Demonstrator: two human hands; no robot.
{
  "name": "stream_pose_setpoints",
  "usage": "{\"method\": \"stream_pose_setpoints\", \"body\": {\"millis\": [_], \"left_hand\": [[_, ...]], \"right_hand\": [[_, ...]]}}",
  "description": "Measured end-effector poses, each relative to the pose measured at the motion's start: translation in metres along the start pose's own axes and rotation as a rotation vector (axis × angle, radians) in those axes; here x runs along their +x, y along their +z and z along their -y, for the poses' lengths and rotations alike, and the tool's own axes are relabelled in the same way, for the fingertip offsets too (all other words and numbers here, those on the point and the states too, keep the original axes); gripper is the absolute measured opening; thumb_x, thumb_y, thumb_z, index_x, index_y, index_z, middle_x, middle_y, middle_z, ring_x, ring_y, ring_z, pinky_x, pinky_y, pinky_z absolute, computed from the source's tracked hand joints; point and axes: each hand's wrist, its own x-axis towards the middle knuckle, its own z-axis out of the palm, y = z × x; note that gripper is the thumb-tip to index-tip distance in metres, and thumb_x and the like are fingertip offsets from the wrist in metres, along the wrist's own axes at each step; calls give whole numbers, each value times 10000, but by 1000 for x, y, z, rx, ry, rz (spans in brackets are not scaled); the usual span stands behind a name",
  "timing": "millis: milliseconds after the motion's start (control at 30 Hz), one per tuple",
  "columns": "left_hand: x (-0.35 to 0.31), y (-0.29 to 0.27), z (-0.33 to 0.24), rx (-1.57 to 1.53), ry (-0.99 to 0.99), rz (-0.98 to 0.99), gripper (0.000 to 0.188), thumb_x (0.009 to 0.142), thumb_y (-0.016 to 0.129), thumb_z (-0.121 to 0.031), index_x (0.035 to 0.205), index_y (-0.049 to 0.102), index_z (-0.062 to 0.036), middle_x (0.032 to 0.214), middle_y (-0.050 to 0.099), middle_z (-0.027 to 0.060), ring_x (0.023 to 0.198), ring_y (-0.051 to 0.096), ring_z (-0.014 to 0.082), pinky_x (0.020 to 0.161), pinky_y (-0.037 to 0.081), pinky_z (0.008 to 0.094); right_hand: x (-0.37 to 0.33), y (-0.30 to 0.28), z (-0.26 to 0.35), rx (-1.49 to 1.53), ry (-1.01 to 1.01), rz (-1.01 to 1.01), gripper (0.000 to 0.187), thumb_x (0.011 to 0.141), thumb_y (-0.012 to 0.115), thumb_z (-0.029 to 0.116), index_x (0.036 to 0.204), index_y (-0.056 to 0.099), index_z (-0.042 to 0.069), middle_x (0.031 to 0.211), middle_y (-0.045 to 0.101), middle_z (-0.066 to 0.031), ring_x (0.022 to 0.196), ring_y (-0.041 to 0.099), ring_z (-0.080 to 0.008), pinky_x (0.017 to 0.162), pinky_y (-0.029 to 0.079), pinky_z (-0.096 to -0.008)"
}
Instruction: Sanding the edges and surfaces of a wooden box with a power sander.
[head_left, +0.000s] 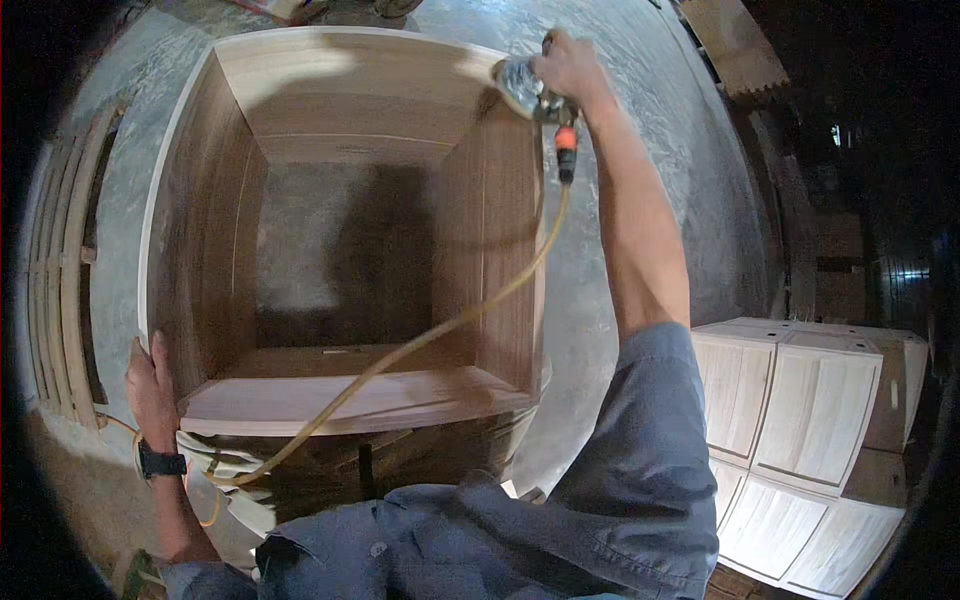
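Observation:
A large open wooden cabinet box (205,190) stands in front of me, its upper rim facing up and the floor visible through it. My left hand (151,388) grips the rim at the near left corner, thumb inside and fingers outside; a dark watch is on that wrist. At the far right corner, my right hand (578,74) is closed round an air-powered sander (519,86). The round pad of the sander is at the rim and slightly blurred. A yellow air hose (430,333) runs from its orange and black coupling across the box toward the near left.
Wooden slats, like a pallet (68,260), lie at the left. Pale wooden cabinets with panelled fronts (815,410) are stacked at the near right. Plastic sheeting (240,505) shows below the near side of the box. Grey concrete floor (660,130) surrounds it.

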Motion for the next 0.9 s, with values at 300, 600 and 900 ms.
{"method": "stream_pose_setpoints", "body": {"millis": [300,600,900], "left_hand": [[-1,-26,-8,-82,-216,62,595,992,485,-408,1225,515,138,1027,611,350,1009,603,457,824,477,458],[18,8,5,-107,-81,39,523,1001,428,-446,1103,562,49,953,606,340,931,582,493,736,477,516],[20,0,-2,-133,-111,60,482,991,441,-456,1023,561,10,893,614,308,859,589,493,679,465,540]], "right_hand": [[-65,-45,54,80,67,130,310,851,600,331,1058,649,105,1071,607,-203,1043,566,-429,904,468,-478],[-245,-161,146,137,84,175,336,874,622,265,1132,558,60,1091,532,-251,972,564,-441,858,455,-481],[-352,-194,186,251,7,192,303,831,653,203,1084,559,64,1109,521,-233,982,533,-428,805,470,-486]]}}
